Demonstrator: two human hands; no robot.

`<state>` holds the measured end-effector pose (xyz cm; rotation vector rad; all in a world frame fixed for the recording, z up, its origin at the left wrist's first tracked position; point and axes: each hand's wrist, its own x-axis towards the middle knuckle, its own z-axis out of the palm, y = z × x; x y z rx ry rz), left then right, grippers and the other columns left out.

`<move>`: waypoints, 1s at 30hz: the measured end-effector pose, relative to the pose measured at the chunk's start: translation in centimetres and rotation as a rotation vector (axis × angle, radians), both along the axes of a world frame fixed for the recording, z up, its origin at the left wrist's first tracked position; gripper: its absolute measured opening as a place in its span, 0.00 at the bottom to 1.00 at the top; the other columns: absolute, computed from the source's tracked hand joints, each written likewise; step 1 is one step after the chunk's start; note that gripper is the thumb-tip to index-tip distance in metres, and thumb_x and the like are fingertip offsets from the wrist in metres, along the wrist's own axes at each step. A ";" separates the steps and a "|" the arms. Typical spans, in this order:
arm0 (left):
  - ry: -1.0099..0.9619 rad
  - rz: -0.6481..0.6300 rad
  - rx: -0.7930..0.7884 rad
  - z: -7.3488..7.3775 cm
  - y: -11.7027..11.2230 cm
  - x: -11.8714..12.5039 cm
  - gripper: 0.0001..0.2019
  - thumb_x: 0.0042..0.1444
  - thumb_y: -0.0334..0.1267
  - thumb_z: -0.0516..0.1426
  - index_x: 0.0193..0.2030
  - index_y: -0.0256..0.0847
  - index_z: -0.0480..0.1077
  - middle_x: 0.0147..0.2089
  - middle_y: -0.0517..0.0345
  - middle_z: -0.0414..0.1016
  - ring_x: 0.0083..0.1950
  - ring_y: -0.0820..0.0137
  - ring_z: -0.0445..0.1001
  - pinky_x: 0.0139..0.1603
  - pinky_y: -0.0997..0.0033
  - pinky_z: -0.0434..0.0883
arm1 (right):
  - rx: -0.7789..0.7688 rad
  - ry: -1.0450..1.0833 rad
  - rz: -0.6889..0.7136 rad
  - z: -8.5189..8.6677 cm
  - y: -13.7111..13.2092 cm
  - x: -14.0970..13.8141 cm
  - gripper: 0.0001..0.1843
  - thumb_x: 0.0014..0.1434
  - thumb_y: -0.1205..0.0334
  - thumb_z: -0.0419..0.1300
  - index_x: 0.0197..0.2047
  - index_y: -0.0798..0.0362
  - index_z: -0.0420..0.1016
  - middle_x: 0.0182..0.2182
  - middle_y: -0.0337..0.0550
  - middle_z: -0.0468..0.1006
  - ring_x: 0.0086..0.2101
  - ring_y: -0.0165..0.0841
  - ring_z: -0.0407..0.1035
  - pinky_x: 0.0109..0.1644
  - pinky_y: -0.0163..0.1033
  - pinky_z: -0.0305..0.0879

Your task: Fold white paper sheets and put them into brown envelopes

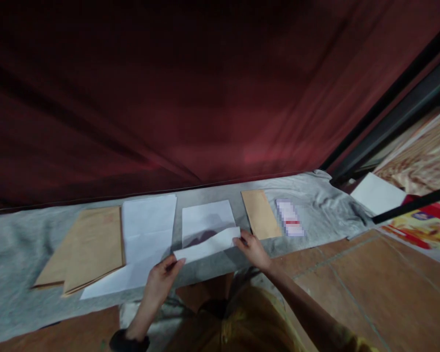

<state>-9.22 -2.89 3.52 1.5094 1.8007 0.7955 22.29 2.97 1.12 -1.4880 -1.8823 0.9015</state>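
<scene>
Between my two hands stretches a narrow strip of folded white paper point(209, 245), lifted a little above the grey cloth. My left hand point(163, 278) pinches its left end, and my right hand point(253, 248) pinches the right end. Just beyond the strip a white sheet point(207, 215) lies flat, partly hidden by it. To the left is a stack of larger white paper point(148, 234). A brown envelope point(261, 215) rests to the right of the flat sheet.
Several large brown envelopes point(95, 244) overlap at the left on the grey cloth point(11, 264). A blurred white and red slip point(290, 217) lies at the right. Behind hangs a dark red curtain point(205, 107). Tiled floor point(352, 278) and a black metal bar point(396, 112) are at the right.
</scene>
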 end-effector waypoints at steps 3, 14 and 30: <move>0.005 0.087 0.067 0.5 2.2 0.9 0.18 0.56 0.56 0.53 0.28 0.45 0.68 0.25 0.62 0.73 0.30 0.68 0.72 0.33 0.72 0.69 | -0.016 -0.066 -0.096 0.1 1.3 -1.1 0.15 0.70 0.55 0.52 0.41 0.52 0.78 0.34 0.44 0.83 0.36 0.36 0.77 0.40 0.35 0.68; 0.437 0.177 -0.078 0.2 7.0 2.4 0.14 0.66 0.46 0.48 0.35 0.44 0.69 0.30 0.57 0.76 0.33 0.66 0.75 0.34 0.70 0.62 | -0.049 -0.534 -0.251 1.6 4.1 -3.7 0.13 0.71 0.57 0.54 0.48 0.51 0.78 0.37 0.47 0.85 0.39 0.37 0.81 0.37 0.33 0.65; 0.861 0.219 -0.124 1.1 10.2 4.7 0.21 0.70 0.45 0.42 0.55 0.36 0.70 0.34 0.44 0.80 0.36 0.59 0.80 0.35 0.67 0.67 | 0.031 -0.704 -0.286 0.9 7.7 -5.4 0.18 0.72 0.55 0.50 0.48 0.57 0.77 0.34 0.57 0.84 0.35 0.42 0.81 0.37 0.39 0.70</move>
